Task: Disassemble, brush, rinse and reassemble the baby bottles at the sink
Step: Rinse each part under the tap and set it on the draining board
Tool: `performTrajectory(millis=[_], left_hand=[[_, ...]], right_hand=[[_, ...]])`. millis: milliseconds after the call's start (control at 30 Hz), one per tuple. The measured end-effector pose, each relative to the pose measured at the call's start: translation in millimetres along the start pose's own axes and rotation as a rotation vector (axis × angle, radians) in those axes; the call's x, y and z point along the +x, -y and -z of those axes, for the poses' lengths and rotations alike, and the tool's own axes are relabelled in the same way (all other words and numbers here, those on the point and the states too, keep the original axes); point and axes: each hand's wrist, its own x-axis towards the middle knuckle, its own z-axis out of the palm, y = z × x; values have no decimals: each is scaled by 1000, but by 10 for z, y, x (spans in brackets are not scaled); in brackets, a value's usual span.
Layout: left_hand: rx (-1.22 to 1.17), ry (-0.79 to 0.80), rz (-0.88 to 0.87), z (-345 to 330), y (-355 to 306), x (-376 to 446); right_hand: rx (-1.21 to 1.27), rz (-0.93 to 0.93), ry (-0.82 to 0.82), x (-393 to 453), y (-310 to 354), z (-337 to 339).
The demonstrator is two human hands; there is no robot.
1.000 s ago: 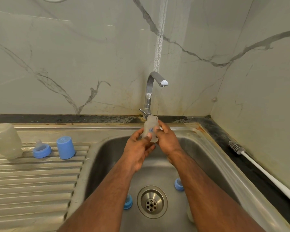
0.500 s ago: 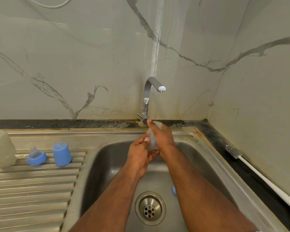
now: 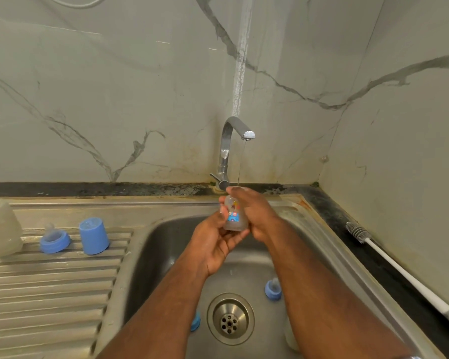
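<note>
A small clear baby bottle [image 3: 233,216] with a coloured print stands upright under a thin stream from the tap [image 3: 231,141]. My left hand [image 3: 215,242] cups it from below and the left, while my right hand [image 3: 254,213] wraps round its top and right side. A blue teat ring [image 3: 273,291] lies in the sink basin [image 3: 166,255] right of the drain, and a second blue piece [image 3: 196,321] shows left of the drain, half hidden by my left forearm. On the drainboard stand a blue cap [image 3: 94,235], a blue ring with its teat [image 3: 54,240] and another clear bottle [image 3: 2,228].
A white-handled bottle brush [image 3: 389,260] lies on the dark counter to the right of the sink. The drain [image 3: 230,318] sits at the basin's centre. A pale object [image 3: 290,338] lies in the basin beside my right forearm. Marble walls close in behind and to the right.
The bottle has turned in my hands under the stream, so its printed side now faces me. My right hand has moved over its top. The view has shifted slightly.
</note>
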Motion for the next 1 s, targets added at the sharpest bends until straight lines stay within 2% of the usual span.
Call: performTrajectory(millis=[133,233,333,400,467,533,633,767,867,1000], left_hand=[[214,-142,-155,-58,99,78],[276,-91,-162,-82,130,47],[225,-44,-131,-26,36,11],[160,-76,-104,11,-9,33],[104,-97,-70,16,-11,24],[99,-91,-43,1,16,18],[141,-73,-41,-27,32,7],[251,-82,-162,-106,77,28],[222,-69,-161,-89,60,25],[89,-66,-89,-26,8,36]], right_hand=[[-374,156,-283,-25,-83,-213],[-410,193,-362,-30,-79,-212],[-305,104,-156,-1,-116,-173],[-106,68,-8,-14,-146,-64],[9,70,64,-50,-204,41],[-25,51,30,-75,-233,68],[-216,31,-84,-61,-183,-56],[-514,158,-262,-11,-101,-180],[-448,44,-273,8,-135,-201],[-110,-23,-138,37,-126,-86]])
